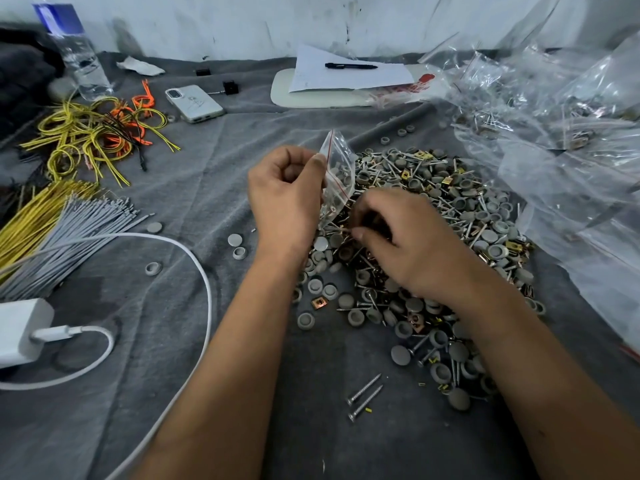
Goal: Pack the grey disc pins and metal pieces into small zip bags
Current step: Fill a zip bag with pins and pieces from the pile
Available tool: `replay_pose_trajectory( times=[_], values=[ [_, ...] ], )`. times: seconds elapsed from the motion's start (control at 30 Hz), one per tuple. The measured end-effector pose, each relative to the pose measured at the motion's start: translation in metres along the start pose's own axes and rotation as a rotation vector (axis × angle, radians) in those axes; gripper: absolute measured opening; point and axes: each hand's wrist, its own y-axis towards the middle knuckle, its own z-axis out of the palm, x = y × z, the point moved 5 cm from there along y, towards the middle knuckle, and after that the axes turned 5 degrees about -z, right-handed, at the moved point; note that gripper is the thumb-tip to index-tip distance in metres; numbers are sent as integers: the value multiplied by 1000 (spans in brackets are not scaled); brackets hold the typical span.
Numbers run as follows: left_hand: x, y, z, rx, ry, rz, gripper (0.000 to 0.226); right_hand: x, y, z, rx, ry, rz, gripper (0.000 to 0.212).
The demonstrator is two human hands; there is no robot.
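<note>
Head view showed one left hand (pixel 285 199) pinching one small zip bag (pixel 337 174) upright over the blanket (pixel 173 375); one right hand (pixel 408 244) curled its fingers around metal pieces on one heap of grey disc pins (pixel 450 209).

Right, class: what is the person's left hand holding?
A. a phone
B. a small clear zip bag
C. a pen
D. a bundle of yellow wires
B: the left hand pinches a small clear zip bag with a red strip above the pile; the pen, phone and yellow wires all lie untouched on the cloth.
</note>
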Motion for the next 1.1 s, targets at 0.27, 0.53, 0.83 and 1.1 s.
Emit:
replay_pose_trajectory(
  times=[0.27, 0.53, 0.83, 1.1],
  values=[
    [0, -2, 4, 2, 154, 23, 21, -2, -5, -27, -474, 214, -39, 10],
    [0, -12, 17, 93, 316, 154, 13, -7, -11, -38, -732, 131, 7, 11],
    [-2, -14, 21, 156, 277, 148, 15, -7, -11, -34, -744, 106, 35, 9],
    [-2, -11, 17, 150, 185, 94, 18, -9, -7, -29, -652, 100, 15, 11]
  ],
)
